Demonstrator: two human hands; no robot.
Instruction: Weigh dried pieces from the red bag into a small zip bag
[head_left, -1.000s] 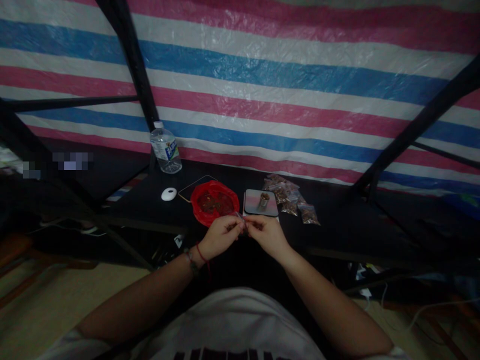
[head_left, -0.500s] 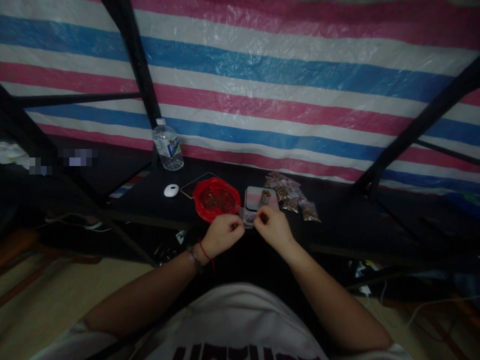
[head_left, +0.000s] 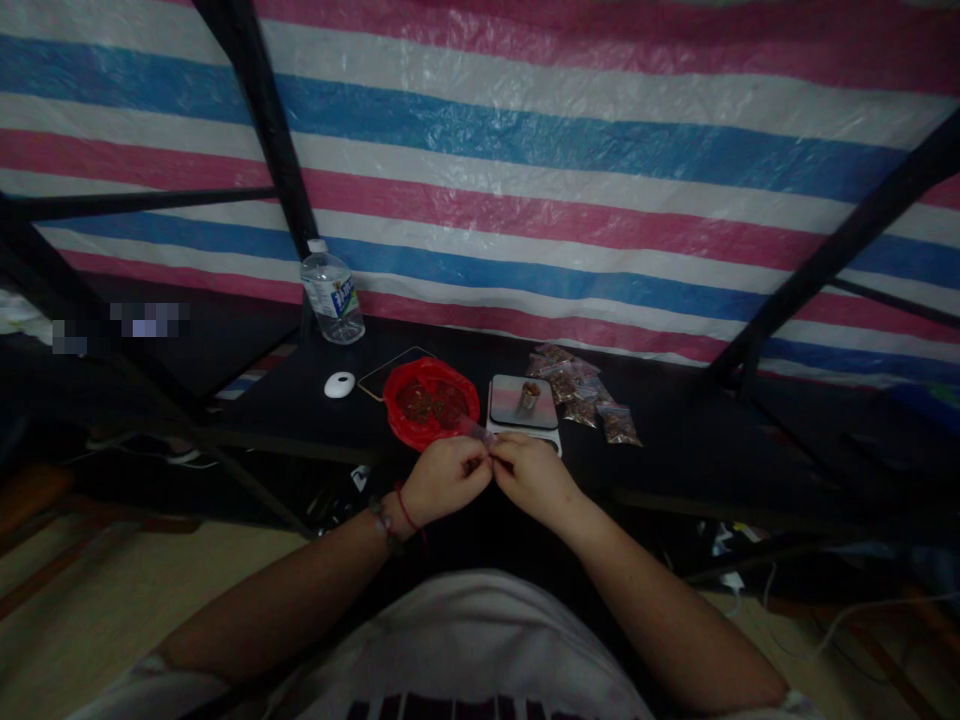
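My left hand and my right hand meet at the near edge of a black table, fingers pinched together on a small clear plastic bag held between them. Just beyond lies a red plastic bag spread open with brown bits inside. To its right stands a small scale with a little cup on it. Several filled small bags lie right of the scale.
A water bottle stands at the back left, near a white oval object and a flat dark phone-like slab. A striped tarp and black metal poles rise behind the table.
My hands, spread slightly apart half a second ago with the small bag stretched between them, have come back together.
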